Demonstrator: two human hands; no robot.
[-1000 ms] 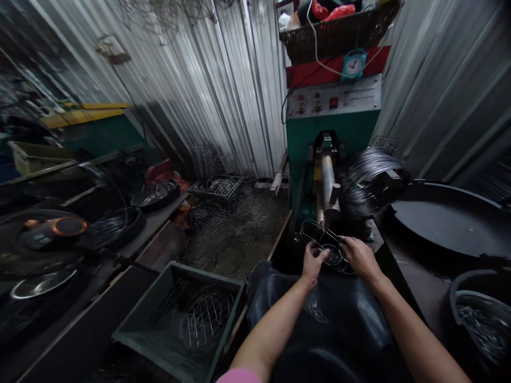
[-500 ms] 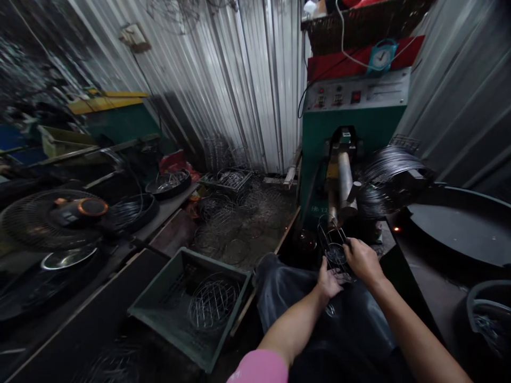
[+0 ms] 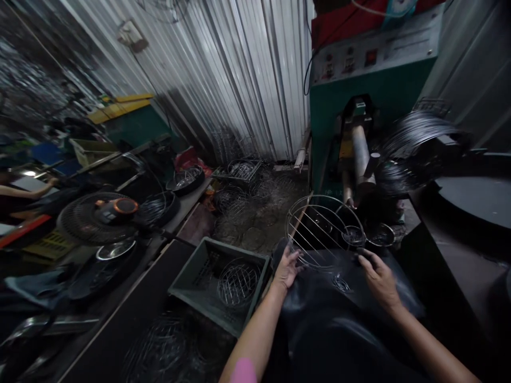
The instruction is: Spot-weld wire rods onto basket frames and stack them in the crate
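You have the finished wire basket off the machine and held over your lap; it looks ready to be set aside.

Behind stands the green welding machine (image 3: 371, 106); down at your left sits the green crate (image 3: 223, 282), one basket already in it; the next move calls for a swing left to clear its near rim; the round wire basket (image 3: 323, 231) hangs tilted between your hands; your left hand (image 3: 288, 267) pinches its left rim, fingers curled; your right hand (image 3: 378, 276) grips the right rim by the small ring.
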